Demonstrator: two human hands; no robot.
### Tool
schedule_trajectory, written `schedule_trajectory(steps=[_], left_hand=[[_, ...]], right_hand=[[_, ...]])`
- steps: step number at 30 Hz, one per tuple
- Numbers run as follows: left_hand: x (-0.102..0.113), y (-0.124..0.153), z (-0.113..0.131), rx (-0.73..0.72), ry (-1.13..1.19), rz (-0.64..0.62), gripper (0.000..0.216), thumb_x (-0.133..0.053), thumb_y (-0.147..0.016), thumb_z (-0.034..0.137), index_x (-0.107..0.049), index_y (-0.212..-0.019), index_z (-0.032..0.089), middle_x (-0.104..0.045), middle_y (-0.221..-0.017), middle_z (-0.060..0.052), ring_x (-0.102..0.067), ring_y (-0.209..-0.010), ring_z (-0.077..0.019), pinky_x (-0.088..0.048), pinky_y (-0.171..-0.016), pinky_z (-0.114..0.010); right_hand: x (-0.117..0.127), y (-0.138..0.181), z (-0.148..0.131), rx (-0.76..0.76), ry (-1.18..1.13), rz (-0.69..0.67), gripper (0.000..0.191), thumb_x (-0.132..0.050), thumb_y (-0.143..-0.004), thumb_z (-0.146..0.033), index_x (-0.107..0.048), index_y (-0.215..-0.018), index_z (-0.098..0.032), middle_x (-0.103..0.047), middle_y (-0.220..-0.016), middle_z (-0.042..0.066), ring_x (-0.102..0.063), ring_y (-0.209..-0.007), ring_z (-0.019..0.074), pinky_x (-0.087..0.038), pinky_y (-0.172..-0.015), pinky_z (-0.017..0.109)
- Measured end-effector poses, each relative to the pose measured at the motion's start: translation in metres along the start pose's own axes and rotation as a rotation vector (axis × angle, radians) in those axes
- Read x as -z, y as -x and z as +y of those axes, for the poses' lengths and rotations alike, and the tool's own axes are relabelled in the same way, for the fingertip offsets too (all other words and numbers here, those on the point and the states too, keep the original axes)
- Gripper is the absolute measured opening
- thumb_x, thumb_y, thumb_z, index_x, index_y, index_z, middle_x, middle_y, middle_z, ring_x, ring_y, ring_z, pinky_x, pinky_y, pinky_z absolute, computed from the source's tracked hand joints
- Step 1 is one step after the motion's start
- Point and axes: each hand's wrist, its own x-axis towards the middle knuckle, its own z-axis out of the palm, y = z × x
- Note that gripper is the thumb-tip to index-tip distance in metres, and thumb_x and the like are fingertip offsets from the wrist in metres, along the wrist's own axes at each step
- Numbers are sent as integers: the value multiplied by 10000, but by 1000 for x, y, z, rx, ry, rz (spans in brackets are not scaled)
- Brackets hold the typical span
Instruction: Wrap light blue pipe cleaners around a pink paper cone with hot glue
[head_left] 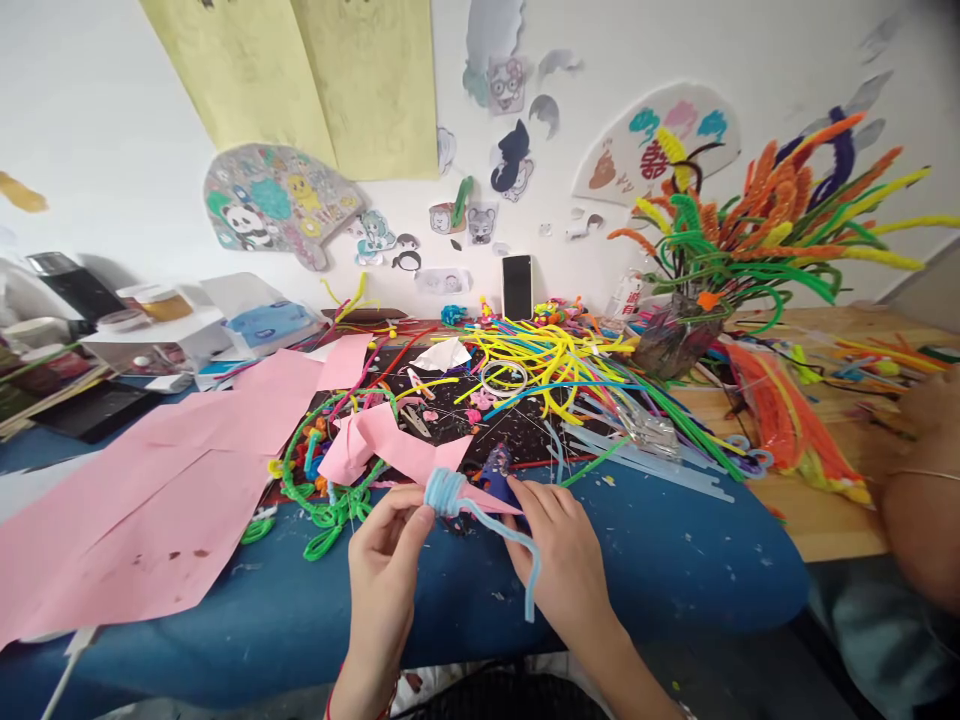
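Observation:
My left hand [386, 555] pinches a coiled bundle of light blue pipe cleaner [446, 492] just above the front of the blue table [660, 570]. Its loose tail [517, 550] hangs down across my right hand [559, 555], whose fingers curl around that tail close to the coil. Right behind the coil lie a folded pink paper piece [390, 445] and a dark blue object [496, 470]. A green pipe cleaner loop with beads [315, 480] sits to the left of my left hand.
Large pink paper sheets [150, 500] cover the left. A heap of yellow and mixed pipe cleaners [540, 360] lies mid-table, with a vase of orange and green ones [720, 260] and a phone [517, 286] behind. Another person's arm [922, 500] is at the right edge.

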Motion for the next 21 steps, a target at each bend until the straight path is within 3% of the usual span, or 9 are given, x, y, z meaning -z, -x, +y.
schedule_trajectory(steps=[5,7,9,11,16,21], left_hand=[[-7,-1,-1,-70,-81,-61,70,-782,-857,279,-782,-829,214,-741,-805,-17,-680,-755,-162,-543,-679,-205],[-11,0,0,-112,-134,-89,55,-769,-865,264,-781,-835,219,-754,-822,-25,-699,-773,-171,-559,-697,-209],[-15,1,1,-138,-180,-117,51,-756,-868,245,-780,-831,221,-763,-817,-27,-712,-777,-172,-569,-712,-205],[-19,3,2,-146,-209,-138,60,-745,-870,235,-780,-823,221,-767,-802,-25,-720,-760,-166,-574,-708,-194],[-26,5,4,-74,-207,-164,47,-741,-870,239,-768,-832,230,-766,-738,2,-713,-670,-132,-558,-639,-147],[-26,5,3,-24,-171,-242,63,-756,-864,265,-764,-827,215,-754,-733,-8,-700,-667,-138,-560,-634,-160]], right_hand=[[34,-12,17,-83,-185,91,260,-461,-1052,-260,-715,-1060,-204,-792,-995,80,-721,-939,237,-610,-821,380],[55,-16,14,-111,-371,38,256,-450,-1059,-266,-698,-1097,-217,-797,-985,64,-757,-906,197,-626,-790,312],[73,-19,4,-90,-491,-59,222,-612,-976,-289,-670,-1184,-233,-798,-986,39,-768,-866,183,-630,-769,277],[84,-21,-7,-48,-457,-83,249,-693,-910,-231,-669,-1157,-246,-793,-950,12,-762,-814,166,-618,-742,254],[86,-22,-16,78,-364,-52,159,-595,-943,-97,-685,-944,-228,-749,-793,-18,-702,-705,140,-568,-644,236],[87,-21,-9,73,-410,-86,190,-598,-967,-98,-736,-992,-227,-786,-848,-14,-732,-738,129,-578,-672,214]])
